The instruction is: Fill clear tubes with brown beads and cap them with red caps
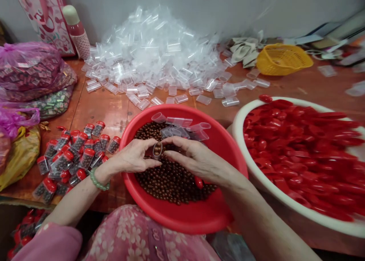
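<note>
My left hand [135, 154] grips a small clear plastic tube [157, 150] between thumb and fingers, its oval mouth facing me. Brown beads show at the tube's opening, though I cannot tell whether they are inside or seen through it. My right hand [194, 160] is at the tube's other side, its index fingertip by the rim and its fingers curled. A red plastic cap [199, 182] pokes out beneath the right palm. Both hands are over a red basin [182, 221], where brown beads [171, 181] lie heaped. Several empty clear tubes [182, 128] rest on the beads at the far side.
Filled, red-capped tubes [75, 151] lie left of the basin. A white basin [241, 139] of red plastic caps [296, 162] stands right. Behind is a large pile of clear tubes [159, 52]. Also around are a yellow basket [282, 61], a bottle [76, 31] and full plastic bags [31, 75].
</note>
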The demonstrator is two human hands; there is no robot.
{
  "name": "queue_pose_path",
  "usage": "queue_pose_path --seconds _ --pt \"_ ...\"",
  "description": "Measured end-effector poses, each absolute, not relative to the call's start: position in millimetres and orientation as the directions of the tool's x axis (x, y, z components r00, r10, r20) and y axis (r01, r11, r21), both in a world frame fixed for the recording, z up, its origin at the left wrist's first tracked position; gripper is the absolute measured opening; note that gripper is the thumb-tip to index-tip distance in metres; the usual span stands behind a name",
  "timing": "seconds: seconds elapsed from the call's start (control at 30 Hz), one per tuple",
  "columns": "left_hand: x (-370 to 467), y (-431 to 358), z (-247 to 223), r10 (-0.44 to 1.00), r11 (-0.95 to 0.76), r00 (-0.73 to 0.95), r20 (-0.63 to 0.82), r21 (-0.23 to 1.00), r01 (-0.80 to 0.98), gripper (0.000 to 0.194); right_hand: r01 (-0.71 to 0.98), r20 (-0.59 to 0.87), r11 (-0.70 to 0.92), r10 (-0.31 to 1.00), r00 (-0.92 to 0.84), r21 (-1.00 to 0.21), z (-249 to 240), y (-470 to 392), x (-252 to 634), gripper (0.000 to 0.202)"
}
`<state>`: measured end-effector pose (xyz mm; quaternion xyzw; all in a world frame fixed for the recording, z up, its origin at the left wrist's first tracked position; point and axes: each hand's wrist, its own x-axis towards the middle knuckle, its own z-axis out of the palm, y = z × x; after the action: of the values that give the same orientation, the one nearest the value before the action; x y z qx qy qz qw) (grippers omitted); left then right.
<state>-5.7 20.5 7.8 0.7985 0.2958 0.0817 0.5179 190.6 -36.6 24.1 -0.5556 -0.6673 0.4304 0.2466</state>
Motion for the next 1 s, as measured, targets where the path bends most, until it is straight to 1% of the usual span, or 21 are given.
queue_pose_path --seconds 0.1,0.2,0.27,0.33,0.4,0.5,0.67,0.77,0.87,0.93,1.0 --pt "-8 26 6 0.467 -0.142 0.87 -0.156 0.958 0.248 0.03 0.586 -0.028 0.154 0.957 -0.29 -0.796 31 -42 190 0.025" --pt "-8 29 5 0.368 -0.095 0.925 -0.098 0.985 0.142 0.034 0.574 0.083 0.281 0.934 -0.346 -0.769 35 -45 192 0.035" --pt "-8 29 5 0.331 -0.058 0.935 -0.123 0.987 0.151 0.031 0.55 0.13 0.332 0.918 -0.373 -0.766 34 -44 193 0.036" --pt "-9 27 6 0.309 0.03 0.932 -0.192 0.981 0.192 0.027 0.513 0.166 0.355 0.911 -0.378 -0.781 31 -41 193 0.03" --pt "-9 24 6 0.306 0.124 0.923 -0.235 0.971 0.206 0.025 0.471 0.201 0.373 0.905 -0.375 -0.799 27 -39 192 0.022" --pt "-9 19 5 0.323 0.193 0.916 -0.24 0.964 0.184 0.022 0.443 0.242 0.383 0.908 -0.342 -0.811 22 -39 191 0.016" --pt "-7 13 2 0.383 0.225 0.893 -0.236 0.962 0.157 0.027 0.434 0.309 0.411 0.906 -0.288 -0.801 20 -41 188 0.032" --pt "-6 13 -1 0.386 0.238 0.895 -0.224 0.961 0.138 0.033 0.415 0.328 0.438 0.892 -0.311 -0.798 18 -39 185 0.028" --pt "-5 14 -4 0.374 0.296 0.898 -0.234 0.947 0.124 0.04 0.391 0.363 0.468 0.877 -0.314 -0.792 13 -37 184 0.023" --pt "-4 15 -6 0.368 0.339 0.899 -0.239 0.934 0.109 0.044 0.383 0.38 0.479 0.873 -0.308 -0.79 11 -37 184 0.024" --pt "-4 16 -7 0.38 0.364 0.898 -0.22 0.929 0.074 0.047 0.382 0.381 0.479 0.873 -0.305 -0.791 9 -38 186 0.03"
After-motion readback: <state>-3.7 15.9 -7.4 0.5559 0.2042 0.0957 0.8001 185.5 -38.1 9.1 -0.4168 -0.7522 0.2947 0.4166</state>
